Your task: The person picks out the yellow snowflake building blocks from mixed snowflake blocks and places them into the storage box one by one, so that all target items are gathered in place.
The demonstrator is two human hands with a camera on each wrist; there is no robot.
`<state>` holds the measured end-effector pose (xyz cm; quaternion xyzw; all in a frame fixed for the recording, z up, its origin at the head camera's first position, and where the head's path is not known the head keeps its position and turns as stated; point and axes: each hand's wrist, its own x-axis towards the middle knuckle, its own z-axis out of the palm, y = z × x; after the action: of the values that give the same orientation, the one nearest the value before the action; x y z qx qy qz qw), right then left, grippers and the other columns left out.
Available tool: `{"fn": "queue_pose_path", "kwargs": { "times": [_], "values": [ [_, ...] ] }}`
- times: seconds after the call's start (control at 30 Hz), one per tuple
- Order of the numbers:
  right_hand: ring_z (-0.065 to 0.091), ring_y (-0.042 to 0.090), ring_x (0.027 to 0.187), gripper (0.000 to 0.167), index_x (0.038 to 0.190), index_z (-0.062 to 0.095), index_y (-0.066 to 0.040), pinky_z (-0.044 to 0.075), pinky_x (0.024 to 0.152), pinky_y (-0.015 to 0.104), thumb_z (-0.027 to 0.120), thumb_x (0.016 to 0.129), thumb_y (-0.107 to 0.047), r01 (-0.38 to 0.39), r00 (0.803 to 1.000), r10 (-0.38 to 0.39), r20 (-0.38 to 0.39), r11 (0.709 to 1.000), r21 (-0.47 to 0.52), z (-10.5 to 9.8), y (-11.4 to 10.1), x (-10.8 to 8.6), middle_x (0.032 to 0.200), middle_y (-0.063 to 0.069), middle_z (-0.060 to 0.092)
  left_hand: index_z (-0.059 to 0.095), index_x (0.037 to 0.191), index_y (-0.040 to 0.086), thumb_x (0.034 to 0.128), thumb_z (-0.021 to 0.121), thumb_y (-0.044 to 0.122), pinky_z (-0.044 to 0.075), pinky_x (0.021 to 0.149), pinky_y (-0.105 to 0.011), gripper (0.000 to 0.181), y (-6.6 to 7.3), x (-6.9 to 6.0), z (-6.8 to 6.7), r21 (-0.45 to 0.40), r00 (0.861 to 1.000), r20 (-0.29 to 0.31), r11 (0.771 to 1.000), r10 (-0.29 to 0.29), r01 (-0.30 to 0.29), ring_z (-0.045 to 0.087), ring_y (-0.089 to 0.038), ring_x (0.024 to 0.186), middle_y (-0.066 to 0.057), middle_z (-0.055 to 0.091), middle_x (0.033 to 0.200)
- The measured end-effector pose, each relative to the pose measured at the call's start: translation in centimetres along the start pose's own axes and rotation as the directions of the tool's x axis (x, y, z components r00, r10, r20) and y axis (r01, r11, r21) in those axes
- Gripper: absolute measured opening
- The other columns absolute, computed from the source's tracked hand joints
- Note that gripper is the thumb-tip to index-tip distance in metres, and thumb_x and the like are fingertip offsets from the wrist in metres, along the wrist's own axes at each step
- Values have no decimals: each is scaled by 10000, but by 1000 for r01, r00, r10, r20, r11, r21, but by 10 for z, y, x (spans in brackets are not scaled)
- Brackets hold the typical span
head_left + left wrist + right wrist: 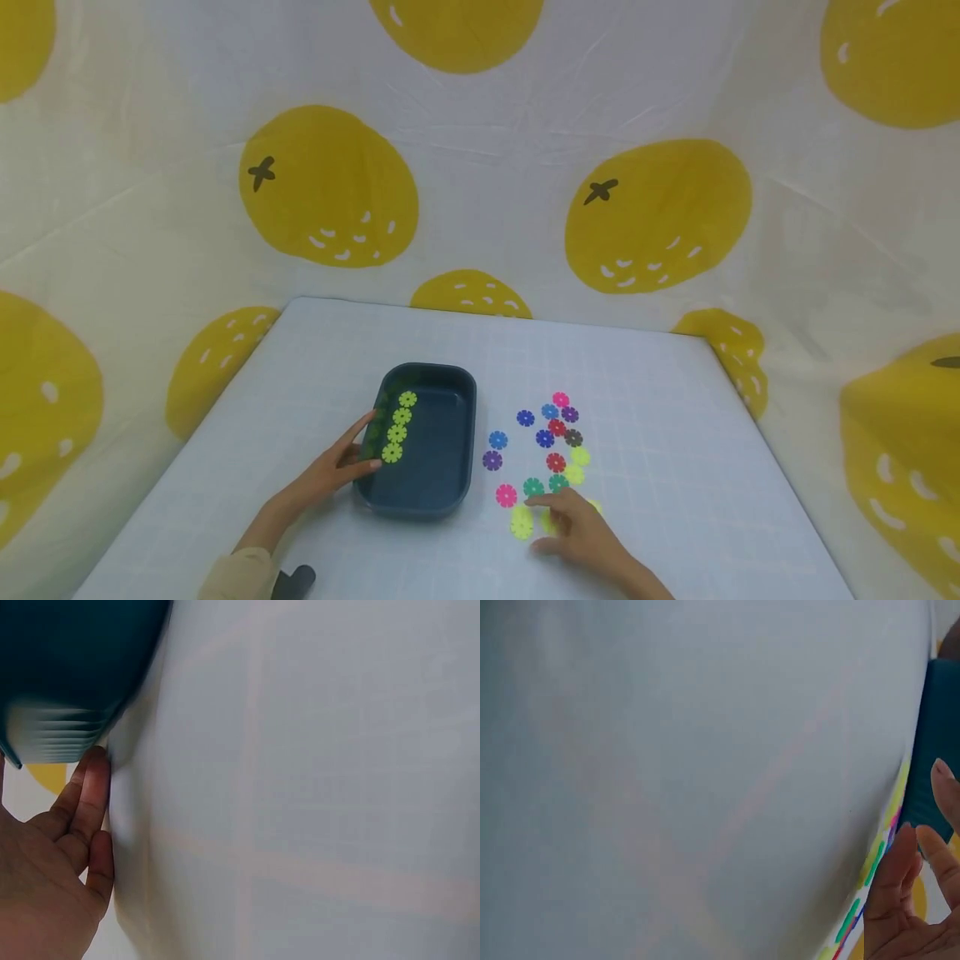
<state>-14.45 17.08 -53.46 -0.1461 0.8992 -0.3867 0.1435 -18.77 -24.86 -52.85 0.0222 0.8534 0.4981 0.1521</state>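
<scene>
On white surface (697, 467), off tray (435, 450) R edge: loose multicol. discs (552, 461), scattered | 4 yel-grn discs (397, 428) in col. inside tray, along its L edge | LH (330, 471): digits spread, touching tray L rim | RH (577, 529): thumb/index parted, over scatter's near edge; disc contact can't tell

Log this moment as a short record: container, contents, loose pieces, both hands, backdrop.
container: dark blue tray
contents: four yellow-green discs, lined up near its left side
loose pieces: discs in several colours, right of it
left hand: touching the tray's left rim
right hand: partly over loose discs, nothing visibly held
backdrop: pale cloth, yellow fruit print
</scene>
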Motion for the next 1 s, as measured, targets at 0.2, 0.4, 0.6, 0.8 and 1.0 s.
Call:
{"fn": "queue_pose_path", "kwargs": {
  "times": [0.2, 0.4, 0.6, 0.8, 1.0],
  "values": [
    [400, 54, 763, 519, 1237, 686, -300, 374, 617, 189, 824, 761, -452, 0, 999, -5, -39, 991, -130, 8, -2, -1, 908, -25, 411, 145, 1568, 441, 945, 658, 407, 419, 1035, -630, 808, 0, 0, 1, -3, 1000, 6, 1000, -8, 8, 395, -453, 1377, -242, 256, 1596],
    [411, 74, 807, 503, 1226, 686, -305, 371, 647, 197, 829, 761, -434, -25, 1000, 24, -13, 994, -105, 10, -1, -2, 929, -15, 405, 148, 1556, 474, 937, 669, 410, 422, 1038, -618, 812, 1, -1, 1, -12, 1000, 18, 1000, -24, 24, 430, -415, 1362, -243, 305, 1571],
    [421, 58, 796, 466, 1192, 710, -291, 393, 659, 189, 829, 759, -420, -43, 999, 43, -8, 993, -106, 14, -1, 0, 925, -25, 419, 140, 1556, 478, 937, 668, 414, 415, 1042, -622, 816, 1, -3, 0, -15, 1000, 21, 1000, -23, 23, 429, -415, 1364, -249, 320, 1563],
    [425, 56, 782, 453, 1181, 713, -297, 409, 660, 185, 828, 758, -412, -29, 1000, 28, -9, 993, -114, 15, -1, 2, 917, -29, 435, 128, 1566, 455, 941, 661, 421, 410, 1053, -623, 822, 0, -3, 1, -7, 1000, 16, 1000, -19, 19, 414, -430, 1372, -244, 302, 1575],
    [432, 73, 792, 446, 1185, 707, -284, 418, 666, 195, 823, 770, -400, -21, 1000, 22, 9, 993, -119, 9, -5, 7, 914, -23, 454, 130, 1560, 468, 945, 662, 404, 431, 1038, -605, 816, 0, -1, -1, -10, 1000, 13, 1000, 2, -1, 463, -394, 1335, -240, 372, 1532]
  ]
}}
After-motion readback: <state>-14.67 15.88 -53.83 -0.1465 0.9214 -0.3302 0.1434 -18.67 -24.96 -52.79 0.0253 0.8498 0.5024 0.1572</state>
